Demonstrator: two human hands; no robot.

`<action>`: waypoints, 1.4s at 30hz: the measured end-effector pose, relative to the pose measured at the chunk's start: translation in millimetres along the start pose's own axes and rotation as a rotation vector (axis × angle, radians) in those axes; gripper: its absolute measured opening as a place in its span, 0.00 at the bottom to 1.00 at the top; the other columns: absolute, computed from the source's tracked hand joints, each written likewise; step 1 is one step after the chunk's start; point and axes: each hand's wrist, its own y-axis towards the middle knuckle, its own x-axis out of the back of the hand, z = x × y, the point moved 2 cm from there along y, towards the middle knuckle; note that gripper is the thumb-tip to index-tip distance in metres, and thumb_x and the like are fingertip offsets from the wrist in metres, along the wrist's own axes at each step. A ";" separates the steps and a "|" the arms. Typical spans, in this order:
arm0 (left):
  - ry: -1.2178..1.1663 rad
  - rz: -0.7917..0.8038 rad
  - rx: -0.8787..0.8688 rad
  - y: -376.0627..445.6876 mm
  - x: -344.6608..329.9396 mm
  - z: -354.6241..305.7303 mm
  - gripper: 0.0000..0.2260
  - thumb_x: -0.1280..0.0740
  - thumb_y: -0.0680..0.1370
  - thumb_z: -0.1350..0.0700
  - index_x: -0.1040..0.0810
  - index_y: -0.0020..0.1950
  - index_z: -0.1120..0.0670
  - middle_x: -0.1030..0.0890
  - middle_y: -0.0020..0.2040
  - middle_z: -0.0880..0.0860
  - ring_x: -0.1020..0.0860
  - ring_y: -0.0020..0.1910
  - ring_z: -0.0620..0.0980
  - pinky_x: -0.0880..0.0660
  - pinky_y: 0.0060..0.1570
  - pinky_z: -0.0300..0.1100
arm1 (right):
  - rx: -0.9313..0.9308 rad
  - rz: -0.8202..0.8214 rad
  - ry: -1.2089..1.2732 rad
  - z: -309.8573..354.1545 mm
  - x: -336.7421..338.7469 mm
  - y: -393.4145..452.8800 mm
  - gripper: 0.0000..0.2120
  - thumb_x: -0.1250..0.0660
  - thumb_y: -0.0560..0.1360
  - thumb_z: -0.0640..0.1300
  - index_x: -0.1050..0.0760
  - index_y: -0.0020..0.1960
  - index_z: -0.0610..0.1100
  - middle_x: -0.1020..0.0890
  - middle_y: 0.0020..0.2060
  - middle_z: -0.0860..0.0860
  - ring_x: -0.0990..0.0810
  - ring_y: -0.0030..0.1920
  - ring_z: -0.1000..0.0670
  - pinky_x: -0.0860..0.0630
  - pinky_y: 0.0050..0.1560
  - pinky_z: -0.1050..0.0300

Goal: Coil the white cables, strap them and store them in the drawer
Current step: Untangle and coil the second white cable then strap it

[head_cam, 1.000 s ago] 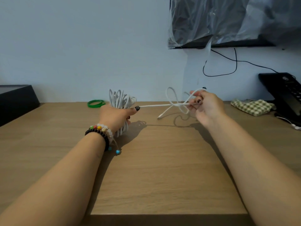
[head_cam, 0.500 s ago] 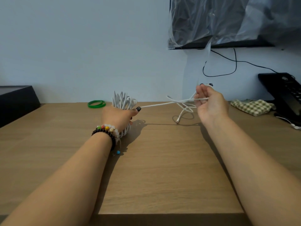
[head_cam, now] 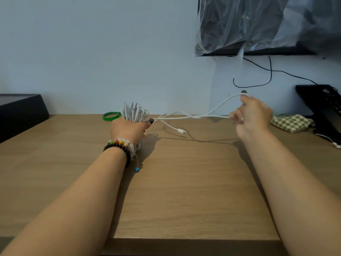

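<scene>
Setting: a wooden desk point(head_cam: 184, 191) against a pale blue wall, seen from above the person's two forearms.
Far left: a black box point(head_cam: 20, 111) sits at the desk's 9 o'clock edge.
Green band point(head_cam: 111, 115): lies flat near the back of the desk at 11 o'clock, just beside the coil; probably the strap.
Left hand point(head_cam: 129, 129): its grip is closed around the coil of white cable point(head_cam: 134, 113), held upright with loops showing above the fist.
Loose tail point(head_cam: 193, 116): runs rightward from the left thumb, lifted off the desk; the plug end point(head_cam: 181, 131) dangles down to the desk near 12 o'clock.
Right hand point(head_cam: 252, 117): its grip pinches the tail, pulling it fairly taut.
Handling: the cable looks light, limp and springy, so loops may slip apart; best clamped at the coil's middle.
Far right: a checked cloth point(head_cam: 291, 122) and a black telephone point(head_cam: 324, 108) at 2 o'clock.
Drawer: not in view.
</scene>
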 end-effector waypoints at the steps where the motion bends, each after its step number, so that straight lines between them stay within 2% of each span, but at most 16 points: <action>1: 0.002 -0.008 0.009 0.2 0.5 -0.4 0.10 0.23 0.70 0.51 0.21 0.39 0.54 0.19 0.32 0.50 0.20 0.32 0.45 0.23 0.35 0.39 | -0.046 0.013 0.136 1.9 2.7 3.8 0.09 0.40 0.78 0.32 0.30 0.40 0.42 0.36 0.18 0.52 0.40 0.18 0.53 0.34 0.25 0.63; 3: 0.000 -0.026 0.034 1.4 3.5 -0.3 0.10 0.24 0.71 0.51 0.22 0.39 0.54 0.20 0.31 0.48 0.23 0.30 0.42 0.29 0.28 0.36 | -0.082 0.038 0.310 5.0 7.9 10.5 0.11 0.42 0.79 0.31 0.32 0.39 0.42 0.36 0.20 0.51 0.39 0.20 0.53 0.35 0.26 0.63; 4: 0.002 -0.033 0.050 2.4 5.5 0.3 0.10 0.24 0.71 0.51 0.22 0.39 0.54 0.21 0.32 0.48 0.24 0.28 0.41 0.31 0.26 0.35 | -0.064 0.031 0.302 6.4 10.2 12.1 0.11 0.42 0.78 0.31 0.32 0.39 0.42 0.36 0.21 0.51 0.40 0.20 0.53 0.37 0.26 0.63; 7: 0.014 -0.042 0.080 5.3 8.6 2.4 0.11 0.25 0.71 0.49 0.21 0.40 0.55 0.21 0.31 0.48 0.25 0.28 0.40 0.32 0.26 0.35 | 0.111 -0.043 -0.049 12.0 14.7 11.2 0.10 0.39 0.72 0.30 0.27 0.39 0.43 0.34 0.25 0.49 0.41 0.20 0.54 0.40 0.23 0.64; 9: 0.018 -0.046 0.079 6.2 7.5 2.9 0.11 0.25 0.71 0.49 0.21 0.40 0.55 0.21 0.30 0.48 0.24 0.28 0.41 0.32 0.27 0.36 | 0.152 -0.073 -0.147 13.0 14.5 8.9 0.10 0.39 0.71 0.30 0.25 0.37 0.44 0.34 0.23 0.50 0.41 0.19 0.54 0.42 0.22 0.65; 13: -0.011 -0.077 0.066 8.5 6.4 4.9 0.13 0.24 0.70 0.49 0.19 0.47 0.56 0.17 0.39 0.52 0.18 0.39 0.48 0.23 0.40 0.40 | -0.094 -0.136 0.102 7.4 18.4 12.9 0.10 0.38 0.74 0.33 0.34 0.37 0.44 0.43 0.18 0.54 0.47 0.19 0.53 0.44 0.22 0.64; 16: -0.040 -0.097 0.091 11.5 8.9 8.1 0.15 0.24 0.70 0.48 0.19 0.50 0.56 0.16 0.41 0.52 0.17 0.40 0.47 0.24 0.37 0.40 | -0.168 0.053 0.151 6.3 13.9 11.1 0.08 0.40 0.77 0.36 0.31 0.39 0.43 0.42 0.19 0.53 0.46 0.19 0.53 0.43 0.21 0.64; 18: -0.038 -0.097 0.098 12.1 11.6 8.8 0.14 0.25 0.71 0.49 0.19 0.49 0.57 0.17 0.37 0.50 0.19 0.36 0.44 0.26 0.33 0.38 | -0.136 0.213 -0.086 1.6 6.2 2.6 0.09 0.40 0.77 0.39 0.24 0.41 0.41 0.34 0.18 0.52 0.45 0.18 0.54 0.47 0.23 0.63; 20: 0.035 -0.108 0.051 8.9 13.7 5.8 0.12 0.25 0.70 0.50 0.19 0.47 0.55 0.17 0.37 0.50 0.18 0.37 0.46 0.23 0.37 0.40 | -0.079 0.345 -0.334 -5.5 -2.8 -8.9 0.12 0.42 0.77 0.41 0.21 0.43 0.40 0.26 0.20 0.47 0.44 0.17 0.54 0.48 0.25 0.61; 23: 0.175 -0.121 -0.136 -2.4 11.2 -6.9 0.08 0.25 0.70 0.51 0.21 0.39 0.53 0.17 0.36 0.53 0.17 0.38 0.53 0.19 0.41 0.48 | -0.036 0.423 -0.424 -10.0 -9.4 -17.4 0.14 0.45 0.78 0.41 0.21 0.44 0.39 0.19 0.27 0.41 0.44 0.18 0.53 0.45 0.25 0.60; 25: 0.179 -0.052 -0.268 -12.2 5.8 -16.3 0.07 0.25 0.71 0.51 0.20 0.38 0.52 0.18 0.34 0.52 0.18 0.36 0.52 0.18 0.38 0.48 | -0.042 0.464 -0.386 -8.4 -10.0 -19.8 0.15 0.46 0.78 0.41 0.22 0.45 0.38 0.17 0.32 0.39 0.44 0.18 0.52 0.44 0.26 0.59; 28: 0.081 0.199 -0.341 -29.5 -7.0 -25.1 0.07 0.24 0.71 0.55 0.21 0.40 0.48 0.18 0.36 0.48 0.19 0.33 0.42 0.20 0.34 0.38 | -0.128 0.565 -0.243 -7.4 -11.4 -25.5 0.18 0.49 0.81 0.46 0.23 0.46 0.38 0.17 0.36 0.38 0.44 0.18 0.53 0.46 0.27 0.59; 31: 0.082 0.396 -0.385 -39.0 -19.4 -25.8 0.09 0.24 0.71 0.60 0.21 0.41 0.48 0.19 0.34 0.47 0.21 0.29 0.38 0.24 0.29 0.31 | -0.262 0.678 -0.055 -8.2 -15.4 -32.5 0.26 0.54 0.82 0.52 0.23 0.45 0.37 0.18 0.35 0.39 0.44 0.17 0.54 0.49 0.25 0.61; 33: 0.070 0.462 -0.424 -41.0 -24.0 -25.5 0.10 0.24 0.70 0.62 0.20 0.41 0.48 0.18 0.37 0.47 0.20 0.33 0.36 0.25 0.33 0.29 | -0.336 0.729 0.049 -7.8 -17.4 -36.6 0.30 0.55 0.82 0.55 0.22 0.43 0.37 0.18 0.33 0.40 0.44 0.16 0.55 0.50 0.24 0.63; 37: 0.049 0.592 -0.448 -44.5 -32.8 -22.3 0.10 0.24 0.69 0.62 0.19 0.46 0.50 0.17 0.42 0.47 0.18 0.40 0.40 0.21 0.40 0.35 | -0.441 0.802 0.245 -5.9 -20.4 -46.5 0.34 0.55 0.81 0.58 0.20 0.36 0.39 0.20 0.27 0.46 0.43 0.13 0.57 0.50 0.22 0.65; 42: 0.014 0.649 -0.526 -53.1 -35.7 -25.0 0.08 0.25 0.70 0.64 0.20 0.40 0.51 0.18 0.34 0.48 0.19 0.35 0.45 0.21 0.40 0.39 | -0.549 0.797 0.390 -9.8 -24.5 -56.2 0.34 0.54 0.80 0.62 0.23 0.32 0.41 0.26 0.22 0.52 0.43 0.13 0.57 0.47 0.18 0.65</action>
